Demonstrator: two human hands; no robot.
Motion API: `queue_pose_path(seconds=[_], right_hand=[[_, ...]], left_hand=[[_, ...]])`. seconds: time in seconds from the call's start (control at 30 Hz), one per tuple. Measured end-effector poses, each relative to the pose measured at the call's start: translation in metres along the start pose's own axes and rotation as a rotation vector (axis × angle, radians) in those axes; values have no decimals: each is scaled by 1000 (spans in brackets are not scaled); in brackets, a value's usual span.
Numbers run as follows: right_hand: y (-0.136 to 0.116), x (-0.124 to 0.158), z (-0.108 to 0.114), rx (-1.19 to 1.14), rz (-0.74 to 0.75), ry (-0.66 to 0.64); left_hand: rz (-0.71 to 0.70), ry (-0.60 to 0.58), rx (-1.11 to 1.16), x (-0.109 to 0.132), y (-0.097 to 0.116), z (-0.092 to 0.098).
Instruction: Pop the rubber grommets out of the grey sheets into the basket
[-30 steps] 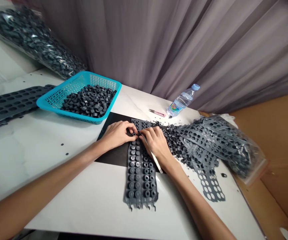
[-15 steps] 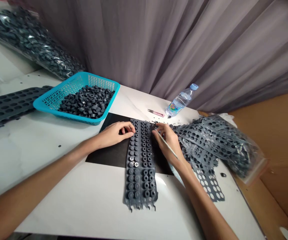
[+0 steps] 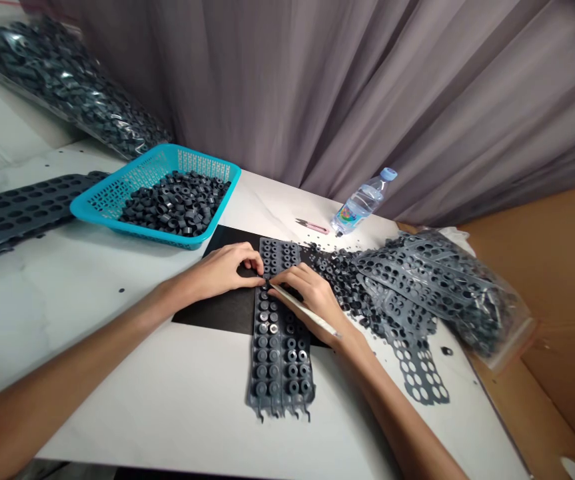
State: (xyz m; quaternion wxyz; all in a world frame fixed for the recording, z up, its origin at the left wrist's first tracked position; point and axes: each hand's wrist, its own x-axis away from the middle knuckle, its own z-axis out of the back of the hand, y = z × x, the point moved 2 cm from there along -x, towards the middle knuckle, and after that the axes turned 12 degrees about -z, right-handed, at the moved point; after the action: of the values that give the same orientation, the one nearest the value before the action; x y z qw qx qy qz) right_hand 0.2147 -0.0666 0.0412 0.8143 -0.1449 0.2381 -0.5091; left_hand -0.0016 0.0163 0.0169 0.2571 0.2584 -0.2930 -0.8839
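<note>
A long grey rubber sheet (image 3: 280,353) studded with small round rings lies on a black mat (image 3: 222,307) on the white table. My left hand (image 3: 227,270) presses its curled fingers on the sheet's left edge near the far end. My right hand (image 3: 307,293) grips a thin pale stick-like tool (image 3: 307,313), its tip on a ring in the sheet right next to my left fingertips.
A turquoise basket (image 3: 117,200) full of loose dark rings stands at the left. A pile of emptied perforated sheets (image 3: 417,287) and loose rings lies at the right. A water bottle (image 3: 362,200), a small pink cutter (image 3: 312,227), bagged rings (image 3: 67,87) and stacked sheets (image 3: 7,213) sit around.
My right hand swung out to the right of the sheet, then came back left with the tool tip on the sheet by my left fingers. My left hand barely moved.
</note>
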Motion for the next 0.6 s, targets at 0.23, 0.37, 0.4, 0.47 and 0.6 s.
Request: queue_pose_path(seconds=[0.23,0.37,0.4,0.47,0.6], right_hand=[[-5,0,-1,107,-20,16],[-6,1,-5,214,-27,27],[-6,1,-7,248,-17,28],[-5,1,-13,316,3,35],[-4,-2,-24,379,-14,105]], left_hand=[[30,8,-12,-2,4,-1],[64,14,-3,-3,4,-3],[69,17,-1,-3,3,-3],[84,20,7,-3,1,-5],[129,32,29,-6,-4,-9]])
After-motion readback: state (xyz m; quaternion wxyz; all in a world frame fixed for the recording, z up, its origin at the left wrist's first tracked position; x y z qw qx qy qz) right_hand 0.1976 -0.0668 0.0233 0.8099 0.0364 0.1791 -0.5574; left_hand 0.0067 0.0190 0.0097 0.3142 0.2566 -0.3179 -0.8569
